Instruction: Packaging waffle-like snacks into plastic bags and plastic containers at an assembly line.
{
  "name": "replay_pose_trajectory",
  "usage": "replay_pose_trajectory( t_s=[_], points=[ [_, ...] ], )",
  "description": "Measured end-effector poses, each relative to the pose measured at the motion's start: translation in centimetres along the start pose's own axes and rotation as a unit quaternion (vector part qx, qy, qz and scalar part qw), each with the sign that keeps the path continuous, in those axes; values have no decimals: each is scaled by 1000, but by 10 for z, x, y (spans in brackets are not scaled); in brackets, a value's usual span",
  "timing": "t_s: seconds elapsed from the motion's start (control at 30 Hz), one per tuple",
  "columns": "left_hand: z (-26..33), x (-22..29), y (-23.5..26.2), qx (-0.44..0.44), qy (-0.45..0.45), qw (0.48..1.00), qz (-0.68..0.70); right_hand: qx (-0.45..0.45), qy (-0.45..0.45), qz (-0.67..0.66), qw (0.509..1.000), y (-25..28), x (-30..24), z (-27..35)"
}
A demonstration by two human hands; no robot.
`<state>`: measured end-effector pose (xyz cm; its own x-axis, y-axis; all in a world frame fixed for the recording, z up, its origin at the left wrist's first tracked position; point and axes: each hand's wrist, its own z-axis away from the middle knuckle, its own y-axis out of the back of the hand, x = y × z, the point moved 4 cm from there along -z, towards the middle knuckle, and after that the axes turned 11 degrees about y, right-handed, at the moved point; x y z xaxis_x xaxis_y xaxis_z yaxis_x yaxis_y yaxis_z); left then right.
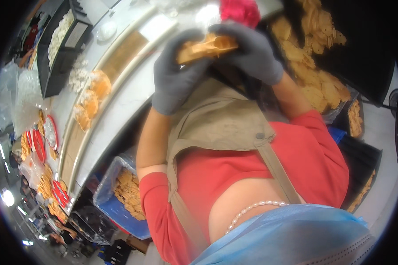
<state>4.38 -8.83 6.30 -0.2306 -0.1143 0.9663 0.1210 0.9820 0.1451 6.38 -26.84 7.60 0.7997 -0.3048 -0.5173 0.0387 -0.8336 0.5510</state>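
Note:
Both of my hands wear grey gloves and are raised in front of my chest at the edge of the white worktable (115, 119). An orange-tan moulded piece (203, 49) with a hollow end is between them; its exact kind I cannot make out. My left hand (177, 77) wraps the piece's left end, thumb along its lower side. My right hand (254, 53) closes round the right end, fingers over the top. Just beyond the hands are a white fluffy clump (208, 17) and a bright pink-red bunched item (241, 12).
On the belt channel (119, 48) lie orange pieces with white fluff (92, 99). A black bin (77, 33) of white bits stands far left. Tan flat pieces (323, 86) fill containers at right. A blue bin (141, 227) holds more at lower left. Red-rimmed trays (39, 145) sit farther left.

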Motion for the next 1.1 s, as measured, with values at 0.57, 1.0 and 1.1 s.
replay_pose_trajectory(
  t_s=[0.57, 1.0, 1.1],
  points=[
    [43, -19, 6, 83, 21, 995, -41, -62, -99, -16, 993, -30, 2, 21],
    [27, -38, -61, -133, 188, 971, 58, -84, -295, -171, 936, 21, 13, 79],
    [23, -41, -77, -178, 205, 957, 98, -95, -323, -126, 933, 72, 36, 144]
  ],
)
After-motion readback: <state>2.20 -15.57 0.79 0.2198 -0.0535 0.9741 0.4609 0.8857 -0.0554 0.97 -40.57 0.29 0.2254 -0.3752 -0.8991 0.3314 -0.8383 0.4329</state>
